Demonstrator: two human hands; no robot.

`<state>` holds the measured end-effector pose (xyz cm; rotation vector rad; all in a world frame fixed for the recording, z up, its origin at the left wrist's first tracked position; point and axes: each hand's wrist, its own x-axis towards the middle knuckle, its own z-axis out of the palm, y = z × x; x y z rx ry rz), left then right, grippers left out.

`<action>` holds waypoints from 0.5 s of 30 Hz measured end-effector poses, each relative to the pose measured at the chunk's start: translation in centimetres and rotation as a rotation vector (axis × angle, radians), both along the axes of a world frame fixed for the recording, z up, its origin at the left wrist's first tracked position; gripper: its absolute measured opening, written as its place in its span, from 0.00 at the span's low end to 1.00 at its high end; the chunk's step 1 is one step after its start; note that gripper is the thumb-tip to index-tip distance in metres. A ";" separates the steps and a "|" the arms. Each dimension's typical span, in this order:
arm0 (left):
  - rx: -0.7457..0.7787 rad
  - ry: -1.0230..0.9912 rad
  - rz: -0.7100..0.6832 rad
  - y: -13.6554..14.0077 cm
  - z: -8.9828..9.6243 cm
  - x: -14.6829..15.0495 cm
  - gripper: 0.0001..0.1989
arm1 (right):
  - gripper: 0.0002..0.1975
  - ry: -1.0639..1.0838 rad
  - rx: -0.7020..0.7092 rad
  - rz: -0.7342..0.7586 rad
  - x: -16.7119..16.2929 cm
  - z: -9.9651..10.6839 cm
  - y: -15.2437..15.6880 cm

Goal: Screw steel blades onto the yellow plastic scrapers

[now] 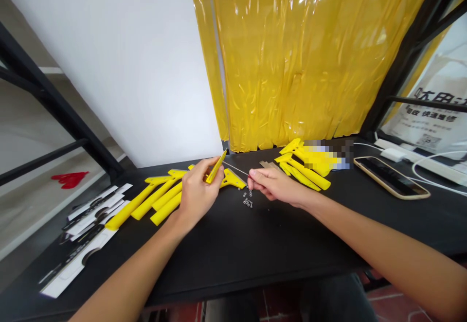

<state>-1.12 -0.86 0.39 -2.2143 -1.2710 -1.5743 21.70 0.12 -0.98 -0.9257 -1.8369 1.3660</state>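
— Can you read anything?
— On the white bag (434, 126) at about three o'clock, dark characters read 快速维修, after what looks like 回收.
— And the larger characters above?
— Partly cut off; I can't make them out whole.
— Below?
— Faint small lines, plus a QR code (429, 140).
— The black-and-white cards (73, 271) at eight o'clock?
— Their print is too small to read.

Tools (167, 196) plain yellow. Table (233, 249) black. Cards (65, 278) at left edge white, black-banded. Phone (390, 177) near right edge black, case (415, 197) beige. Power strip (394, 154) white. Sheeting (273, 69) yellow.
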 end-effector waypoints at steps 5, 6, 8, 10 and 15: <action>-0.012 0.004 -0.025 -0.2 0.0 0.1 0.10 | 0.19 0.026 -0.047 -0.099 -0.2 0.1 -0.1; -0.012 0.007 -0.026 -0.2 -0.1 0.1 0.10 | 0.18 0.035 -0.050 -0.127 -0.1 0.1 -0.1; -0.012 0.003 -0.028 -0.1 -0.1 0.0 0.10 | 0.17 0.064 -0.043 -0.136 0.1 0.3 -0.1; -0.009 -0.004 -0.024 -0.1 -0.2 0.0 0.10 | 0.17 0.104 -0.027 -0.102 0.2 0.5 -0.1; -0.003 -0.011 -0.011 -0.2 -0.2 0.1 0.11 | 0.21 0.100 -0.051 -0.083 0.2 0.5 0.0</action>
